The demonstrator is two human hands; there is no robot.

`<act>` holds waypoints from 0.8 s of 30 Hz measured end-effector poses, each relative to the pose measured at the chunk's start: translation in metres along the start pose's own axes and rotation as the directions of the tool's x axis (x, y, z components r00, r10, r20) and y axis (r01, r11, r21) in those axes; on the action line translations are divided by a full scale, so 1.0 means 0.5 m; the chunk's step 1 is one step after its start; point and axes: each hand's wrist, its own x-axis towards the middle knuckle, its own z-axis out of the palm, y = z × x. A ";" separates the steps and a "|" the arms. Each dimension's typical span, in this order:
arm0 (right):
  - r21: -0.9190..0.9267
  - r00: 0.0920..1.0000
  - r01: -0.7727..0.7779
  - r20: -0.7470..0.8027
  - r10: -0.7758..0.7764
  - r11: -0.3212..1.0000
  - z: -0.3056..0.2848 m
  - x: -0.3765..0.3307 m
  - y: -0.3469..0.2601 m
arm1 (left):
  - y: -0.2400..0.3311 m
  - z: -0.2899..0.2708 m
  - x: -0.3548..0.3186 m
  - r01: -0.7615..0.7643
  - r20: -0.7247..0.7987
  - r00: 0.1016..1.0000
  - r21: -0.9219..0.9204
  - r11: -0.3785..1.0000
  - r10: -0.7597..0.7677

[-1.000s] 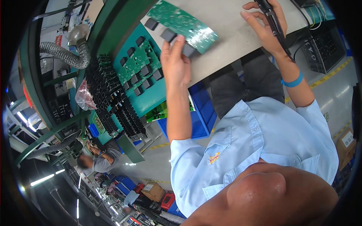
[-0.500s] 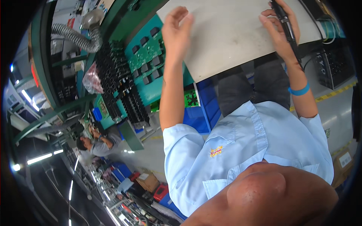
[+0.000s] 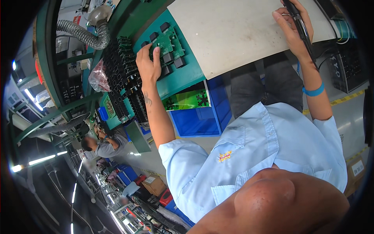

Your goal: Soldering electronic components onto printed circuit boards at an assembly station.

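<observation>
My left hand (image 3: pixel 149 65) reaches over the left edge of a group of green circuit boards (image 3: pixel 170 43) with black block-shaped parts. Its thumb stands apart from the fingers. The hand covers part of the boards, and whether the fingertips touch them cannot be made out. Over the right side of a pale work sheet (image 3: pixel 233 35), my right hand (image 3: pixel 294 33) is closed round a slim black corded hand tool (image 3: pixel 299 24). The tool slants down along the wrist, and its upper end runs out of the picture.
The boards lie on a green bench mat (image 3: pixel 187 74). Left of them stand rows of black parts (image 3: pixel 117 74) and a clear plastic bag (image 3: pixel 99 80). A blue bin (image 3: pixel 196 121) sits below the bench edge. Another person (image 3: pixel 107 144) works farther left. A flexible duct (image 3: pixel 83 35) hangs above.
My left hand has moved from the pale sheet's left edge leftward and down onto the circuit boards. My right hand stays at the right with the black tool. The view has shifted slightly.
</observation>
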 end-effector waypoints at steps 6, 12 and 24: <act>0.007 1.000 0.022 -0.009 -0.022 1.000 0.004 0.000 0.011 | 0.015 -0.019 0.002 0.003 -0.132 0.991 -0.007 1.000 -0.004; 0.028 1.000 0.011 -0.027 -0.010 1.000 0.004 -0.001 0.016 | 0.047 -0.066 -0.001 -0.154 -0.212 0.947 0.359 0.921 0.241; 0.350 0.921 0.150 0.291 -0.259 0.925 0.059 -0.059 -0.054 | 0.451 0.037 0.065 -0.070 0.003 0.921 -0.983 -0.173 -0.390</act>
